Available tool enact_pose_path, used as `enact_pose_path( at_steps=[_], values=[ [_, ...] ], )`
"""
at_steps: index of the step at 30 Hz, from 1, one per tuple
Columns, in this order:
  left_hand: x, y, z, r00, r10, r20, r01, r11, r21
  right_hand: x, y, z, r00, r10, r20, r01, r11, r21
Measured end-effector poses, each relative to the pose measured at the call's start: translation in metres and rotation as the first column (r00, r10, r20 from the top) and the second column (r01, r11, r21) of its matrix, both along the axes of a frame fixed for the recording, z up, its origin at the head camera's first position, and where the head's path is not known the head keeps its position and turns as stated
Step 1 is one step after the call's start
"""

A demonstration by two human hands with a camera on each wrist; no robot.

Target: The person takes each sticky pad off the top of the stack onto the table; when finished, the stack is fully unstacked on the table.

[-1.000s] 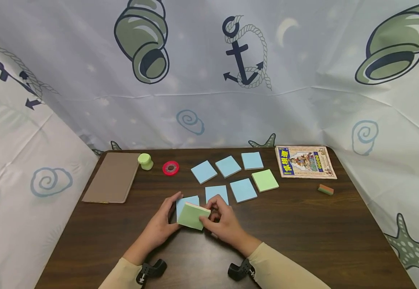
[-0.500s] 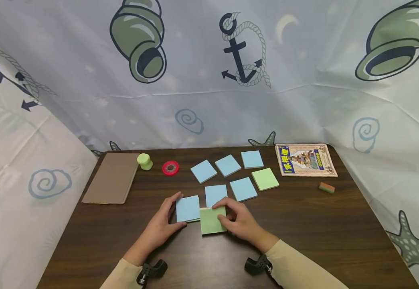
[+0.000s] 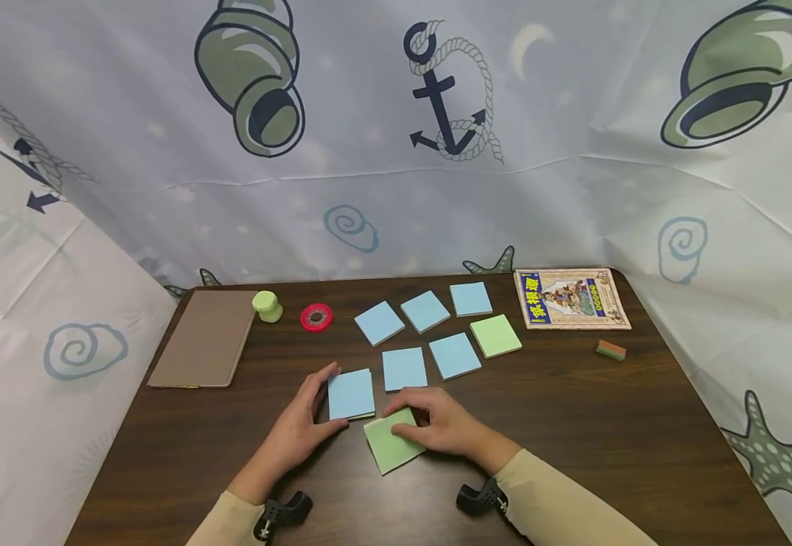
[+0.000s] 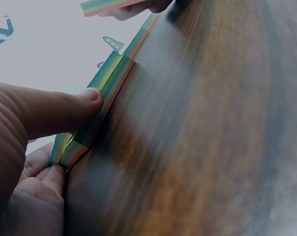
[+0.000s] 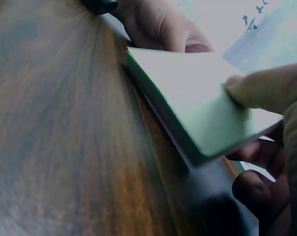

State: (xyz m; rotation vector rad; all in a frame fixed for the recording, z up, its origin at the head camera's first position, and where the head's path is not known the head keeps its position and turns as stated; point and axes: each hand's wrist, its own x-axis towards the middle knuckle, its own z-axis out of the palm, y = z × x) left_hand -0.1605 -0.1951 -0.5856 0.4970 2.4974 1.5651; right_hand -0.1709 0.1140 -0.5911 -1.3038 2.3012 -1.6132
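Note:
My right hand (image 3: 446, 425) pinches a green sticky note pad (image 3: 390, 447) by one edge, thumb on top and fingers beneath, tilted close over the table. In the right wrist view, this pad (image 5: 197, 98) shows its pale green face and layered side. My left hand (image 3: 296, 432) holds a small stack of sticky note pads (image 3: 351, 394), blue on top with a green edge below, between thumb and fingers. The left wrist view shows the thumb against the striped sides of two stacked pads (image 4: 101, 93), with fingertips at the far corner.
Beyond the hands lie several blue pads (image 3: 405, 369) and one green pad (image 3: 496, 336). Farther out are a brown notebook (image 3: 203, 339), a light green knobbed object (image 3: 268, 306), a red tape-like ring (image 3: 317, 317), an illustrated booklet (image 3: 571, 299) and a small striped block (image 3: 611, 349).
My right hand has drawn the green pad off the blue-topped stack, rightward and then toward me, turning it. The left hand keeps its place at the stack.

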Motion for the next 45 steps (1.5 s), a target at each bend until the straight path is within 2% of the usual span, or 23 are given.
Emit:
enact_pose_path(
  at_steps=[7,11,17,22,31,39,45],
  values=[
    [0.001,0.000,-0.001,1.000,0.003,0.001,-0.003,1.000,-0.003,0.002,-0.001,0.002,0.990,0.032,-0.139,-0.011,0.989,0.149],
    [0.001,0.000,0.001,1.000,0.002,0.006,-0.002,1.000,0.002,0.003,-0.001,0.004,0.985,0.064,-0.159,-0.035,0.983,0.180],
    [0.001,0.000,0.002,1.000,-0.001,0.007,0.001,1.000,0.018,0.001,-0.003,0.006,0.980,0.124,-0.153,-0.095,0.978,0.183],
    [0.000,0.000,0.000,1.000,0.001,0.003,-0.001,1.000,0.013,0.002,-0.003,0.006,0.980,0.142,-0.136,-0.113,0.973,0.203],
    [0.000,-0.001,0.000,1.000,-0.003,-0.004,0.004,1.000,0.010,0.002,-0.003,0.008,0.982,0.136,-0.128,-0.106,0.971,0.213],
    [-0.001,0.000,-0.001,1.000,-0.004,0.000,0.004,1.000,0.005,-0.001,-0.004,0.002,0.985,0.114,-0.132,-0.094,0.984,0.150],
    [0.000,-0.001,-0.001,1.000,-0.005,0.007,0.005,1.000,0.013,-0.002,-0.005,-0.002,0.995,0.068,-0.076,-0.058,0.990,0.130]
  ],
)
